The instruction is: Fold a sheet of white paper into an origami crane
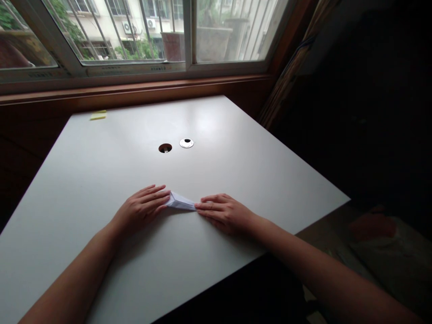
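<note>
Both arms are reaching inward from the lower corners, bare along the visible forearms. The left forearm (81, 270) is angling up and rightward, its wrist (113, 231) bending so that the left hand (143, 204) is pointing across toward its partner. Its fingers (151, 198) are extending, slightly spread, the back of the hand facing up. Opposite, the right forearm (317, 265) is slanting up and leftward, and the right hand (227, 213) is lying palm down, fingers (212, 207) stretching left. The two hands are facing each other, near but not touching.
</note>
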`<state>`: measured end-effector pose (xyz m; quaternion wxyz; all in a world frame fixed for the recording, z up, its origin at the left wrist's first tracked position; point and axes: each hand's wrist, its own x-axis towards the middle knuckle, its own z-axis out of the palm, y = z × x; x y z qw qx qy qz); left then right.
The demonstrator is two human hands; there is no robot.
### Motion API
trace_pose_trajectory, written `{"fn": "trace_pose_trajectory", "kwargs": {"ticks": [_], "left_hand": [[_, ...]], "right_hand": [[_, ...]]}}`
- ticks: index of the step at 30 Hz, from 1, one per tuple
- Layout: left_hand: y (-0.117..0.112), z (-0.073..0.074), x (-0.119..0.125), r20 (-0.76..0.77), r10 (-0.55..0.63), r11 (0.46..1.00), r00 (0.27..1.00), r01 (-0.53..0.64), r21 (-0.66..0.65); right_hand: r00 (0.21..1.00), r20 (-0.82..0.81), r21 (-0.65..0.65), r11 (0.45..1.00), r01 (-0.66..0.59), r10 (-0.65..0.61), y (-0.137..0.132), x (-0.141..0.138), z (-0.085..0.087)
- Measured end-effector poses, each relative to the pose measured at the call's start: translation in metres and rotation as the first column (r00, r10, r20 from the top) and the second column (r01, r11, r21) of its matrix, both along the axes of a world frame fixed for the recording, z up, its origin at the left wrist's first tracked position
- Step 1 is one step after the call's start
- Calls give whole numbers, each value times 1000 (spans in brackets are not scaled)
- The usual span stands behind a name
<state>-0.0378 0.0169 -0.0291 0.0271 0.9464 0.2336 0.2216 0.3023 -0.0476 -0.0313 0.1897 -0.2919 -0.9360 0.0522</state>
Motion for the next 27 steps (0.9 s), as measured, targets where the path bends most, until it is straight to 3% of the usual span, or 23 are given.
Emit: {"fn": "trace_pose_trajectory", "kwargs": {"ticks": [5, 9, 18, 27], "left_hand": [[-10, 8, 7, 89, 97, 992, 991, -103, 71], [-18, 9, 15, 84, 74, 991, 994, -83, 107], [-33, 4, 37, -142, -27, 987, 990, 49, 153], [-41, -7, 44, -239, 28, 999, 971, -16, 52]], "right_hand": [[1000, -3, 13, 1000, 14, -14, -1, 0, -2], [999, -3, 32, 999, 44, -44, -1, -4, -1], [995, 28, 2, 996, 92, -92, 1, -16, 4], [994, 19, 4, 994, 110, -110, 0, -20, 6]]}}
